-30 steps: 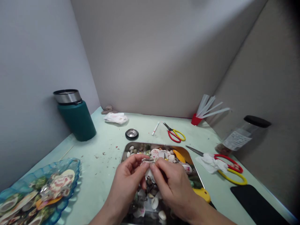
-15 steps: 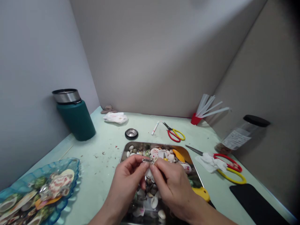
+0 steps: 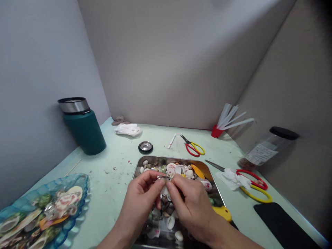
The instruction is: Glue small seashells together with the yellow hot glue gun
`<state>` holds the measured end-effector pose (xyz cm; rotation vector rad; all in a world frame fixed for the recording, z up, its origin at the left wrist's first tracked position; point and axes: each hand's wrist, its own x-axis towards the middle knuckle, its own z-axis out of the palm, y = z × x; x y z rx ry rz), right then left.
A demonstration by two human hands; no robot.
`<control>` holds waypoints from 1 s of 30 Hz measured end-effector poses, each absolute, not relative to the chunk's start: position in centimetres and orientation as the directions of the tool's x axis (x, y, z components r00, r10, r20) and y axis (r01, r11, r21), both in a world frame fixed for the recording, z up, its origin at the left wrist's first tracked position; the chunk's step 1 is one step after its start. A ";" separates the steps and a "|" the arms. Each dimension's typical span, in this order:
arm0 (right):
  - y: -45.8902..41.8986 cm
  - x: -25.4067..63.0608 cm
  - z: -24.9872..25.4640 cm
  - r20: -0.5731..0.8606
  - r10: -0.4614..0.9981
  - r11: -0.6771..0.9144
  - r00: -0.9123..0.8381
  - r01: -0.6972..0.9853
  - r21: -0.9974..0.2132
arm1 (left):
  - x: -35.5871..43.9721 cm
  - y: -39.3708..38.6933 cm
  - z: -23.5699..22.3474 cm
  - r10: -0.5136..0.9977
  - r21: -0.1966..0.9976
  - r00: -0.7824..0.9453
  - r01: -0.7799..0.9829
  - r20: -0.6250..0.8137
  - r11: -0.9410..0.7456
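My left hand (image 3: pixel 138 204) and my right hand (image 3: pixel 192 204) meet above a metal tray (image 3: pixel 141 164) filled with shells and pebbles. Both pinch one small silvery piece (image 3: pixel 163 177) between thumbs and fingertips; I cannot tell what it is. Something small and dark hangs under the fingers, just over the tray's shells. A yellow-handled tool (image 3: pixel 223 213) lies at the tray's right edge, beside my right wrist.
A blue glass dish (image 3: pixel 77 181) of shells sits front left, a green flask (image 3: pixel 84 128) behind it. Behind the tray lie a metal lid (image 3: pixel 145 147), a pen (image 3: pixel 171 141), small scissors (image 3: pixel 194 148). Larger scissors (image 3: pixel 252 188) on tissue, a jar (image 3: pixel 267 148), a black pad (image 3: pixel 281 226) lie right.
Both hands stay pinched on the small piece over the tray with only slight finger shifts. The view has drifted a little.
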<state>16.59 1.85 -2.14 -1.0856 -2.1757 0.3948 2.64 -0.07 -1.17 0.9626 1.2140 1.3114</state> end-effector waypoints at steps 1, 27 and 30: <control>1.8 16.6 -2.1 0.427 0.793 0.608 -0.434 0.594 -0.527 | 2.6 -0.1 -1.2 0.989 0.982 -0.117 -0.172 -0.095 0.074; 2.0 16.7 -2.1 0.418 0.788 0.616 -0.453 0.559 -0.555 | 2.4 -0.2 -1.6 0.994 0.986 -0.058 -0.148 -0.088 0.079; 2.0 16.7 -2.3 0.436 0.785 0.620 -0.441 0.569 -0.540 | 2.4 -0.1 -1.6 0.995 0.987 -0.064 -0.148 -0.076 0.066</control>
